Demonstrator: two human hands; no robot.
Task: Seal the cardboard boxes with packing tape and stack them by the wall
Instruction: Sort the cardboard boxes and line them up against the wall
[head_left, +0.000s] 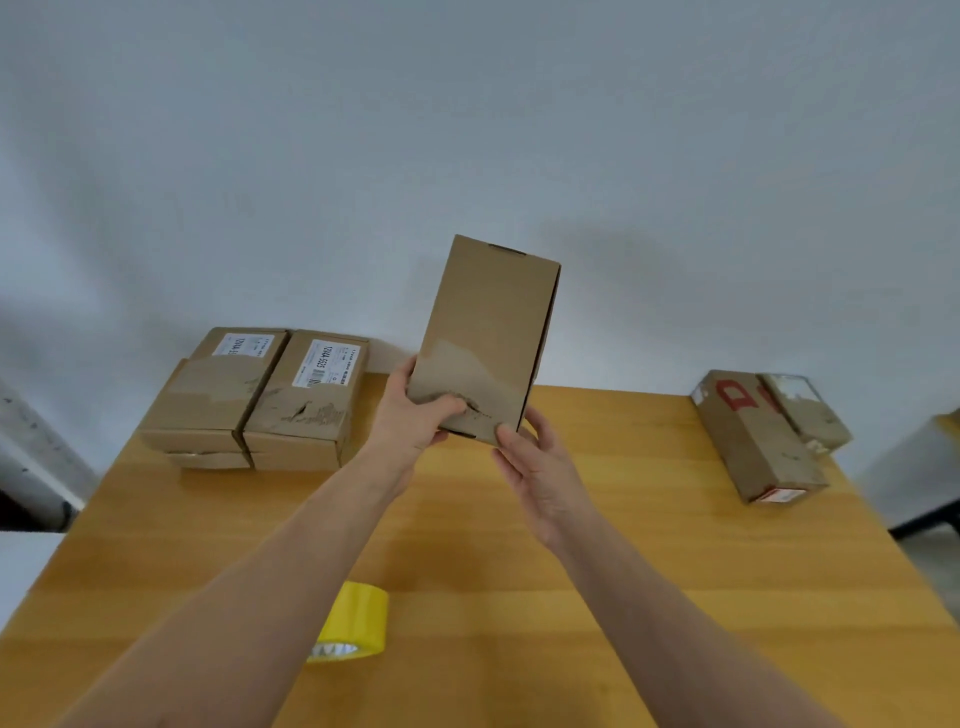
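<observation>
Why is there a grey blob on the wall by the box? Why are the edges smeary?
Head view: that blob is the held box shadowing the wall; head view edges: the wide lens smears them, like the boxes at right.

Both hands hold a plain cardboard box (488, 332) up on end above the wooden table (623, 519): the left hand (410, 421) grips its lower left corner, the right hand (540, 467) pinches its lower right corner. Labelled boxes (260, 400) sit stacked far left against the wall (467, 130), two more boxes (753, 441) lie far right, and a yellow tape roll (361, 618) rests near the front edge
</observation>
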